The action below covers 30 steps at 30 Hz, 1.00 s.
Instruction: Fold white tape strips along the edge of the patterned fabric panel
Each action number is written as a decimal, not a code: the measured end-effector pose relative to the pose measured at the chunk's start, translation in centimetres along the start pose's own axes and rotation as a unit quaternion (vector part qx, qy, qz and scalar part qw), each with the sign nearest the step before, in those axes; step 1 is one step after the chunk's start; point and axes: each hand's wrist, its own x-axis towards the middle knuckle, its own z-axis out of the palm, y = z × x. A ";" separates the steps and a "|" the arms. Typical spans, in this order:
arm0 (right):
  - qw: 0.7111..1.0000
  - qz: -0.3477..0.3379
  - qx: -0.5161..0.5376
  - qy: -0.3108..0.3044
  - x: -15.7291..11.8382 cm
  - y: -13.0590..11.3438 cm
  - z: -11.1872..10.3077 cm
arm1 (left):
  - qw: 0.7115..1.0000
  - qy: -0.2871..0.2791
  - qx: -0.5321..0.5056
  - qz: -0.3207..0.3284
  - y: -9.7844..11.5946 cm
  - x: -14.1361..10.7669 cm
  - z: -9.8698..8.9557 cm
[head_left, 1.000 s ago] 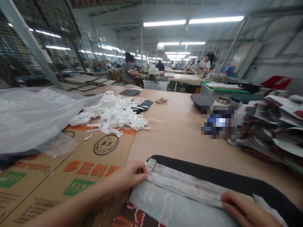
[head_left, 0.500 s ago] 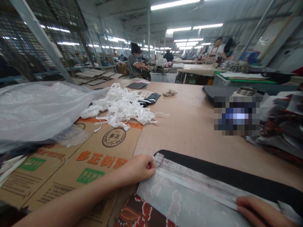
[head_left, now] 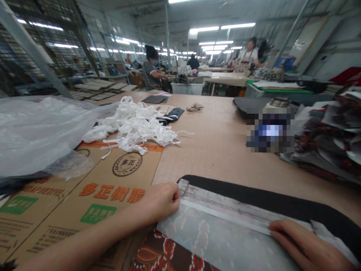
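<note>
Left grip [head_left: 163, 200] on fabric [head_left: 225, 234]; long axis down-right.

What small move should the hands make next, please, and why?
Perhaps the right hand should gently smooth the fabric along its far edge, away from the left hand. The left hand is closed at one end of that edge, the right hand touches it farther along, and the stretch between them looks creased.
</note>
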 end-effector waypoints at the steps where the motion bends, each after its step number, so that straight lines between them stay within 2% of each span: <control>1: 1.000 0.004 0.002 -0.012 0.2 -0.6 -0.4 | 0.999 0.016 0.045 0.019 0.5 -0.2 0.0; 3: 0.999 0.012 0.006 -0.031 0.5 -2.0 -1.3 | 0.987 0.033 0.139 0.080 1.3 -0.8 0.1; 6: 0.999 0.022 0.002 -0.047 0.8 -3.5 -2.0 | 0.953 0.003 0.249 0.172 1.8 -1.6 0.7; 8: 0.998 0.028 -0.003 -0.050 0.7 -3.9 -2.1 | 0.934 0.010 0.296 0.199 1.6 -2.1 1.5; 10: 0.998 0.033 -0.006 -0.050 0.6 -4.1 -2.1 | 0.923 0.049 0.321 0.208 1.3 -2.6 2.4; 12: 0.998 0.040 -0.008 -0.049 0.6 -4.2 -2.1 | 0.919 0.073 0.321 0.218 1.0 -3.0 3.0; 19: 0.998 0.039 -0.016 -0.048 0.7 -4.6 -2.0 | 0.909 0.041 0.336 0.242 1.4 -2.9 2.6; 22: 0.998 0.047 0.006 -0.045 0.7 -4.8 -2.4 | 0.915 0.046 0.284 0.284 1.0 -2.0 2.4; 26: 0.997 0.063 0.032 -0.042 0.8 -5.0 -2.8 | 0.917 0.046 0.224 0.326 -0.1 -0.8 3.3; 30: 0.997 0.060 0.013 -0.046 0.8 -5.0 -2.4 | 0.920 0.034 0.210 0.330 -0.3 -0.5 3.7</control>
